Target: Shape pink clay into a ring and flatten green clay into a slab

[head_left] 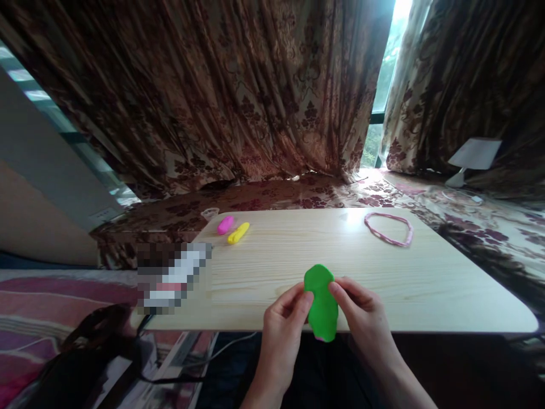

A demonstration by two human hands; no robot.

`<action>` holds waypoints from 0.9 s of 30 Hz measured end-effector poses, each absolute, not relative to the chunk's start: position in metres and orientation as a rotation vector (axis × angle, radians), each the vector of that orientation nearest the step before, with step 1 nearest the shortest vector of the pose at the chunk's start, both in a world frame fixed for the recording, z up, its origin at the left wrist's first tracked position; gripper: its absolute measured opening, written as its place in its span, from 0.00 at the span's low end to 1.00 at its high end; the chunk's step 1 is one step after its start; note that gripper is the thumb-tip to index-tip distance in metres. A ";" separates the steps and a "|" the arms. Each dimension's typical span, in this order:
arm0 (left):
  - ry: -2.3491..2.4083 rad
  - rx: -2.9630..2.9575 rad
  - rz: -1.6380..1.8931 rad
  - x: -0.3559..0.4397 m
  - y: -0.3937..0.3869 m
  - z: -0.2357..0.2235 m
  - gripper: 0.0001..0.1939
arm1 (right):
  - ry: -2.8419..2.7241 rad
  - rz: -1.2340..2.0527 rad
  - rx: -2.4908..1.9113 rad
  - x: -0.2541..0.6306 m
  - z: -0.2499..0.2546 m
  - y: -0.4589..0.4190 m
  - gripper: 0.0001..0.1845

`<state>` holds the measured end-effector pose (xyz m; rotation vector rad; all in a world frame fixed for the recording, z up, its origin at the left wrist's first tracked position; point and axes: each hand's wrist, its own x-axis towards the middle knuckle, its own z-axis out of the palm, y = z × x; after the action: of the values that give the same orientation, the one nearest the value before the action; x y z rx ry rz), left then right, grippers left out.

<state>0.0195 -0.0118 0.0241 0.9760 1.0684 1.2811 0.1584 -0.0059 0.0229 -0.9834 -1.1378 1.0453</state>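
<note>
At the near edge of the pale table (281, 244), lower centre of the frame, use light, even pressure between your left hand (281, 326) and right hand (367, 315): the flat green piece (322, 304) looks soft and could tear. Both reach in from the bottom, thumbs toward you, pinched closed on its opposite sides. A yellow lump (238, 233) and pink lump (225, 225) lie left of centre.

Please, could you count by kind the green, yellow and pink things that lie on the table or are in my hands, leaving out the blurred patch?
Flat piece: 1, the green piece, held between the left hand and the right hand
Lumps: 2, the pink lump and the yellow lump
Loop: 1, the pink loop
Total: 4
</note>
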 end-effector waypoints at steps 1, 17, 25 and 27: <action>1.060 0.978 1.266 0.021 -0.014 0.025 0.18 | -1.125 1.049 -0.984 0.160 0.022 -0.007 0.08; 1.099 1.057 1.217 0.019 -0.014 0.028 0.18 | -1.052 1.204 -0.954 0.162 0.023 -0.011 0.12; 1.095 1.140 1.228 0.018 -0.016 0.029 0.14 | -1.007 1.233 -0.947 0.155 0.021 -0.011 0.12; 1.097 1.176 1.225 0.016 -0.015 0.030 0.14 | -1.021 1.246 -0.951 0.157 0.021 -0.011 0.15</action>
<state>0.0164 -0.0155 0.0299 1.1759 1.0973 1.2252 0.1567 -0.0114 0.0214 -0.9510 -1.0213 1.2461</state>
